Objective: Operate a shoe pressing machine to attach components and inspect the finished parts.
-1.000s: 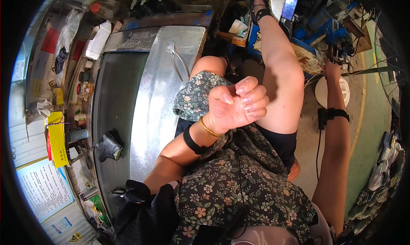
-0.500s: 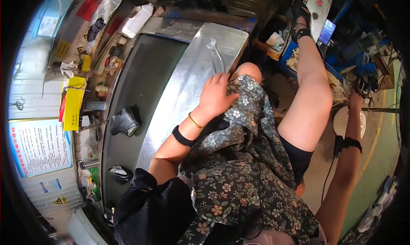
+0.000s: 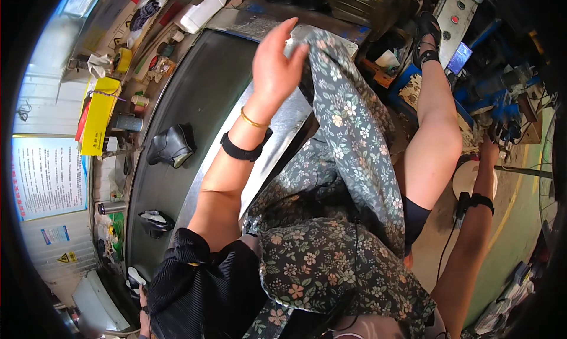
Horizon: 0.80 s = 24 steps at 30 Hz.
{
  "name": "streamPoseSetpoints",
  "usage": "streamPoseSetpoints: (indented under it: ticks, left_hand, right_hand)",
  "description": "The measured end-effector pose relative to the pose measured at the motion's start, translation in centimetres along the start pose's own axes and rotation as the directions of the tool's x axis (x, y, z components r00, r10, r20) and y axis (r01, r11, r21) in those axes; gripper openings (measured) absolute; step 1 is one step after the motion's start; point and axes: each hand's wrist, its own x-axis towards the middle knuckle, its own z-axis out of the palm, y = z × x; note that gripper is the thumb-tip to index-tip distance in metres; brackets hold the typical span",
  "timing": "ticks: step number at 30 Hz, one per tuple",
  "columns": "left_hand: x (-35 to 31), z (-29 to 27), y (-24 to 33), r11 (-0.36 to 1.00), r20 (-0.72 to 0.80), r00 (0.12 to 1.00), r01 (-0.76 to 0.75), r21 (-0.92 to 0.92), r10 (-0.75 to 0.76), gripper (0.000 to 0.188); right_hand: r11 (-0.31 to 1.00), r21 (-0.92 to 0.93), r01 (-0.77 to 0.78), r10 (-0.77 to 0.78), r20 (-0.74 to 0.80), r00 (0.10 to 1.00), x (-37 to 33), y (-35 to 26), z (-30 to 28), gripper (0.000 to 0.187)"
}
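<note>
My left hand (image 3: 276, 64) is raised over the metal bench, fingers and thumb stretched apart. Beside its thumb rises the lifted edge of a dark floral apron (image 3: 348, 111), which hangs in a fold down across my lap. From this angle a grip on the cloth does not show. The metal bench top (image 3: 283, 123) lies partly under my left forearm. At the far right my right hand (image 3: 489, 153) reaches beside a blue machine; its fingers are too hidden to read.
Left of the bench a dark conveyor belt (image 3: 207, 85) carries a black ankle boot (image 3: 171, 145) and another dark shoe (image 3: 156, 222). At lower left another person's hand (image 3: 143, 303) is near a light shoe (image 3: 136, 276). A round white stool (image 3: 466, 176) stands near my right forearm.
My left hand has moved up and away from my lap, and the apron's edge has risen beside it. Another person's hand has appeared at lower left. My right hand stays at the machine.
</note>
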Motion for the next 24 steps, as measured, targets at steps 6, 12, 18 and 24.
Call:
streamPoseSetpoints:
  ticks: [6, 12, 18, 24]
  left_hand:
    - [-12.0, -2.3, 5.1, 0.838, 0.767, 0.569, 0.541, -0.076, -0.298, 0.057]
    - [-11.3, -3.7, 4.8, 0.555, 0.597, 0.667, 0.729, -0.400, -0.445, 0.013]
    - [-13.1, -12.3, 1.5, 0.831, 0.505, 0.740, 0.552, -0.078, -0.444, 0.025]
    - [-21.2, -21.7, -14.2, 0.454, -0.094, 0.454, 0.891, 0.014, -0.886, 0.075]
  right_hand:
    - [0.999, -0.021, 0.042, -0.041, 0.004, 0.999, 2.4, 2.1, 0.8, 0.051]
    - [0.788, -0.552, 0.274, -0.404, -0.126, 0.906, 7.9, 6.1, 3.7, 0.034]
    - [0.849, -0.483, 0.214, -0.218, 0.049, 0.975, 8.5, 4.9, 3.0, 0.040]
    - [0.890, -0.388, 0.239, -0.260, -0.001, 0.966, 5.6, 3.0, 1.9, 0.047]
